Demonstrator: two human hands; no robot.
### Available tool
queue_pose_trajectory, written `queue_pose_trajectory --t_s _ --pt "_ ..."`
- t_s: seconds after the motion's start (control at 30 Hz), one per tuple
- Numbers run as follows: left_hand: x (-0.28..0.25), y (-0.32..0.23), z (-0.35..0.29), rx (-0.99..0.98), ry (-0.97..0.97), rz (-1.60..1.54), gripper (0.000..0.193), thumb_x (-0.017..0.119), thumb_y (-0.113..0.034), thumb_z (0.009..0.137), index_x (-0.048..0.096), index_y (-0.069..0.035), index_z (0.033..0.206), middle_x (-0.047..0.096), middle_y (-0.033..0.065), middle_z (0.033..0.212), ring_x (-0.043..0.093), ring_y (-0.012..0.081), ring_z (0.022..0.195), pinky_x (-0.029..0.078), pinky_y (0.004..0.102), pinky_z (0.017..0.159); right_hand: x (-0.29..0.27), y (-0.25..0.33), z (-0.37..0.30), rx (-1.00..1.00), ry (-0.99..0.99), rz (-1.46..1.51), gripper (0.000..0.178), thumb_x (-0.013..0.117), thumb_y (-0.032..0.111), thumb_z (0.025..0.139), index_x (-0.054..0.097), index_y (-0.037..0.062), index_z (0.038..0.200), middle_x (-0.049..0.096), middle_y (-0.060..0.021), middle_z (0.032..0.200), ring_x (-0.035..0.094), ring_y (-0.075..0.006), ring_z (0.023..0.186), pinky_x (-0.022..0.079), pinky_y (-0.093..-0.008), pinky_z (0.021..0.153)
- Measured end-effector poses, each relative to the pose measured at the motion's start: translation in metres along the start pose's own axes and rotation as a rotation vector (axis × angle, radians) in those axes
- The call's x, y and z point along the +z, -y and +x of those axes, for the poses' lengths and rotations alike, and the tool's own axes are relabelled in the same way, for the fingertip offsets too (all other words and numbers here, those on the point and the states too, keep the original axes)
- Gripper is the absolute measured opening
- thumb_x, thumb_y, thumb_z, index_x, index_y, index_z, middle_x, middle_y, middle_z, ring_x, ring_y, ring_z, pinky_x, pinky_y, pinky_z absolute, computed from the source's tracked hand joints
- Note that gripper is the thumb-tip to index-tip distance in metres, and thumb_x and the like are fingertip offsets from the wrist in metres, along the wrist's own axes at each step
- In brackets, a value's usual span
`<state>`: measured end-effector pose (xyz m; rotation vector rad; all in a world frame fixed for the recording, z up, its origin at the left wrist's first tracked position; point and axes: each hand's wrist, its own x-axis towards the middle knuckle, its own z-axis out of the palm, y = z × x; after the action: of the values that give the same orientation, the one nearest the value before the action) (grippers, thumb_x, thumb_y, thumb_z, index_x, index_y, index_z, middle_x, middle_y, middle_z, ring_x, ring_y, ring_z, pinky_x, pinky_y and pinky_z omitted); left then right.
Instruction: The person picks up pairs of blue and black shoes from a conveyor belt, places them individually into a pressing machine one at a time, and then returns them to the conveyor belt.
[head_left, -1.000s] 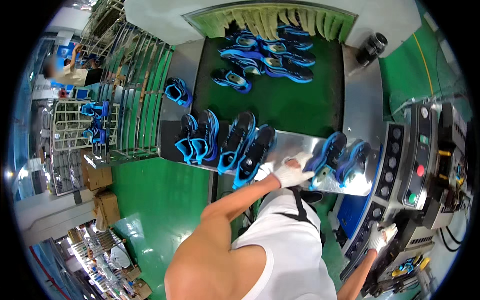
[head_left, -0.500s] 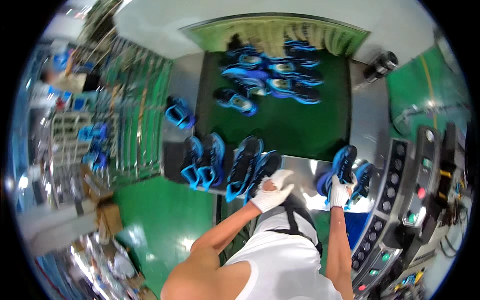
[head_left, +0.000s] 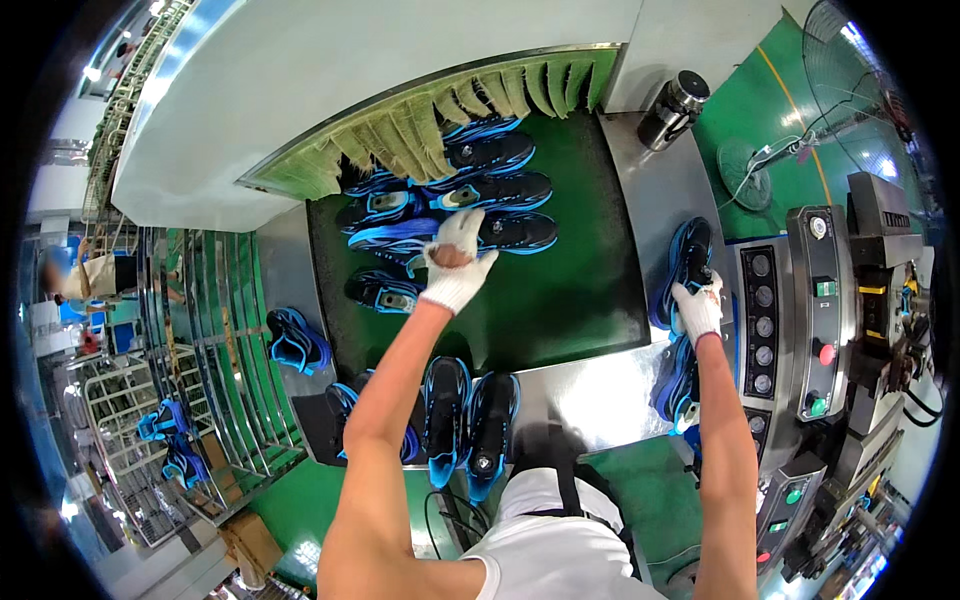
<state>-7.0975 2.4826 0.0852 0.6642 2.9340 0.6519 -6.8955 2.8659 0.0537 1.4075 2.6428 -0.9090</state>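
Observation:
My left hand (head_left: 457, 268), in a white glove with bare fingertips, reaches over a cluster of black and blue sneakers on the green conveyor belt (head_left: 570, 310). Its thumb and fingers are apart, above a sneaker (head_left: 390, 236) in the cluster, and nothing shows in its grasp. At the right, my right hand (head_left: 698, 308), gloved alike, is closed on a black sneaker (head_left: 689, 255) with a blue sole, at the metal side ledge. Another sneaker (head_left: 678, 385) lies just nearer, partly behind my right wrist. The right fingertips are partly hidden.
A pair of sneakers (head_left: 446, 405) stands at the near edge, and one sneaker (head_left: 297, 340) on the left ledge. Green fabric strips (head_left: 400, 140) hang over the far opening. A thermos (head_left: 674, 108) stands far right, beyond the control panel (head_left: 822, 310). A metal rack (head_left: 215, 330) stands left.
My left hand has gone from beside the near-edge sneakers to the cluster on the belt. My right hand, still on a sneaker, is farther forward along the right ledge. The view has turned.

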Motion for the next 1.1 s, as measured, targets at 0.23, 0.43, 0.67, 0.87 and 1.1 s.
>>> queue_pose_trajectory --t_s 0.23,0.43,0.67,0.87,1.1 --pt "0.056 0.007 0.057 0.344 0.306 0.495 0.049 0.083 -0.03 0.072 0.065 -0.011 0.113 0.064 0.0165 0.114 0.066 0.0338 0.104 0.052 0.0482 0.084 -0.06 -0.019 -0.118 -0.112 0.027 0.689 0.073 0.07 0.001 0.09 0.032 -0.0017 0.152 0.04 -0.0245 0.155 0.04 -0.0332 0.145 0.032 -0.042 0.121" --pt "0.061 -0.006 0.054 0.327 0.431 0.672 0.022 0.073 -0.027 0.074 0.071 -0.012 0.09 0.072 0.01 0.091 0.07 0.0281 0.094 0.054 0.0447 0.077 -0.088 -0.078 -0.234 0.096 0.165 0.568 0.066 0.074 0.01 0.088 0.045 -0.0018 0.145 0.057 -0.0217 0.14 0.055 -0.0289 0.133 0.043 -0.0394 0.112" --pt "-0.025 -0.195 -0.08 -0.083 0.518 -0.37 0.08 0.086 -0.032 0.066 0.06 0.004 0.133 0.067 0.0185 0.125 0.068 0.0274 0.109 0.052 0.0425 0.099 -0.153 -0.113 -0.272 0.169 0.159 0.948 0.054 0.071 0.012 0.092 0.05 -0.0029 0.14 0.062 -0.0202 0.135 0.06 -0.0258 0.127 0.047 -0.0381 0.108" --pt "-0.018 -0.321 -0.128 0.836 0.785 -0.744 0.075 0.083 -0.018 0.077 0.052 0.003 0.142 0.063 0.0124 0.135 0.059 0.0233 0.124 0.045 0.0363 0.109 -0.14 -0.187 -0.222 0.148 0.645 1.607 0.032 0.061 0.024 0.099 0.069 0.0026 0.122 0.069 -0.0104 0.125 0.069 -0.0206 0.104 0.056 -0.0336 0.092" --pt "0.016 -0.512 -0.115 0.495 0.865 -1.048 0.055 0.066 0.004 0.088 0.052 0.001 0.141 0.059 0.013 0.139 0.057 0.0223 0.129 0.045 0.0355 0.11 -0.219 -0.314 -0.225 0.343 0.483 2.009 0.056 0.046 0.051 0.1 0.055 0.0071 0.134 0.063 -0.0207 0.124 0.06 -0.0393 0.113 0.047 -0.0563 0.101"
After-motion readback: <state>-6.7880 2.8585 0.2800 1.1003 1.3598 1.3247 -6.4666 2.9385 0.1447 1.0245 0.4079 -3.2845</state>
